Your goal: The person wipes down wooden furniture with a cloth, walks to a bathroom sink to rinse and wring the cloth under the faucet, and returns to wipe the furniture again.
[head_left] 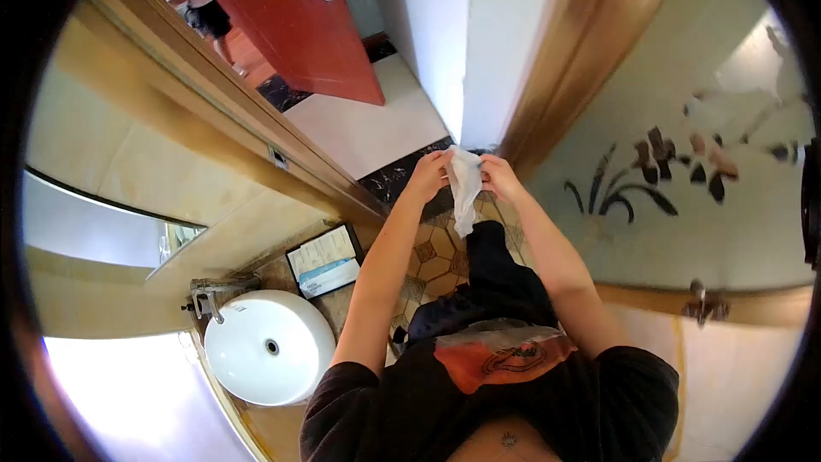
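A thin, limp white plastic bag (464, 184) hangs in front of me, its crumpled lower end dangling above the tiled floor. The top left edge is pinched by my left hand (431, 174). On the opposite side, my right hand (499, 178) grips the upper right edge between thumb and fingers. Both arms reach forward, and the bag is slightly stretched between the hands. Its folds hide whether there is anything inside.
To the left stands a white round basin (295, 338) with a metal tap (205, 301). A black tray (302, 278) with packets lies beside it. Ahead are a doorway and an open red door (295, 26); another person (201, 0) is beyond. Frosted glass (684, 205) is at right.
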